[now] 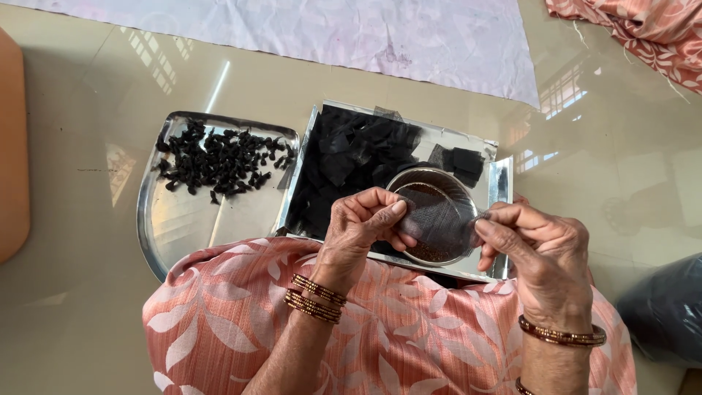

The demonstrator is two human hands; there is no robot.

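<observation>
My left hand (363, 223) and my right hand (532, 245) pinch opposite edges of a small square of thin grey mesh cloth (441, 219) and hold it stretched between them. Right beneath it a small round steel bowl (420, 179) of dark brown grains stands on a rectangular steel tray (459, 139). That tray carries a heap of black cloth squares (351, 164). A second steel tray (183, 227) to the left bears many small black twisted bundles (219, 157).
Both trays rest on a glossy beige floor (88, 117). A pale sheet (329, 29) lies beyond them and patterned pink fabric (643, 29) at top right. A dark plastic bag (669, 311) sits at right. My pink patterned garment (395, 329) fills the near foreground.
</observation>
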